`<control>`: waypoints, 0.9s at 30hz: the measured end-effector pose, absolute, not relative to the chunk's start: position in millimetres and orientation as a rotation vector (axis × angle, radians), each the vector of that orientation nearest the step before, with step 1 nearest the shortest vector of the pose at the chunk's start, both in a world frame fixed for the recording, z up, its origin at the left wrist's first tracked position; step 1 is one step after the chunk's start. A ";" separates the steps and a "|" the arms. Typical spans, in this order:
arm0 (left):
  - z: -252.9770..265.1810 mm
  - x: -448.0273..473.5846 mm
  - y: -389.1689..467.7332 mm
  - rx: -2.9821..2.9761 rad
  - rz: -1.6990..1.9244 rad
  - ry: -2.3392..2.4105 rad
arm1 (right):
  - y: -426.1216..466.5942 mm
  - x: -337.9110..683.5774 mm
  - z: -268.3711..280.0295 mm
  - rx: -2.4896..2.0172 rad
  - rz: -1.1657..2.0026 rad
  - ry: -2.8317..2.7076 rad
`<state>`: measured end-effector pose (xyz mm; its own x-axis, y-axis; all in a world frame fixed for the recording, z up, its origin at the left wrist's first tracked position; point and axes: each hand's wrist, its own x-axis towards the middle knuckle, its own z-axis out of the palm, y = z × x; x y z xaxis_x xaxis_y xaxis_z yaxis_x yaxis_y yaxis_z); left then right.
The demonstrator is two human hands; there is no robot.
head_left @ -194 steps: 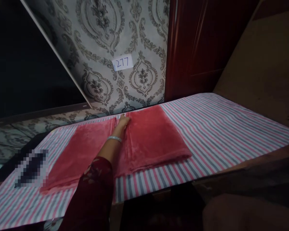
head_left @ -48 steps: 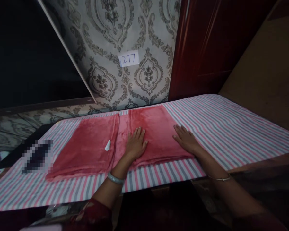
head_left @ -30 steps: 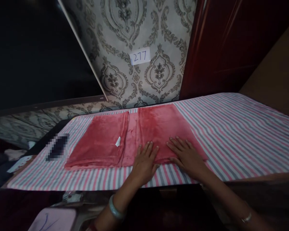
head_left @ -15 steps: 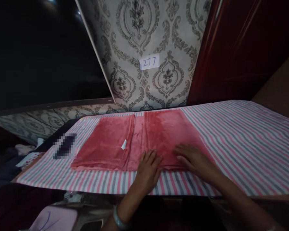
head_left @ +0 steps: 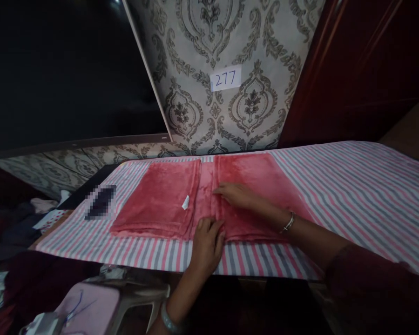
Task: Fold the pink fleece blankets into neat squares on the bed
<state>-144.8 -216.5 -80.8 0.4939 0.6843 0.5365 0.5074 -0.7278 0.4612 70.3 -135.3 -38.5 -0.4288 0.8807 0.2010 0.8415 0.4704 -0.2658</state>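
Observation:
A pink-red plush blanket (head_left: 167, 195) lies with both sides folded inward, leaving a narrow strip between the two flaps. A small white tag (head_left: 185, 203) shows on the left flap. At the near edge, my left hand (head_left: 207, 244) has its fingers curled over the inner corner of the right flap. Farther up that same flap's inner edge, my right hand (head_left: 235, 193) closes its fingertips on the fabric. The hands hide parts of the right flap.
The blanket rests on a striped cloth (head_left: 352, 200) covering the table. A blurred dark object (head_left: 101, 202) lies at left. Behind stand a large black screen (head_left: 73, 70) and a patterned wall with a paper label (head_left: 226, 78). A pink-topped stool (head_left: 91, 307) is below, lower left.
My right hand has moved left across the right flap to its inner edge. My left hand has shifted slightly left, its fingers more curled. The view has tilted slightly.

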 end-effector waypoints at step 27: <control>-53.2 -124.2 -206.4 2.620 0.858 1.069 | -73.8 91.1 -28.2 -1.796 0.071 -2.134</control>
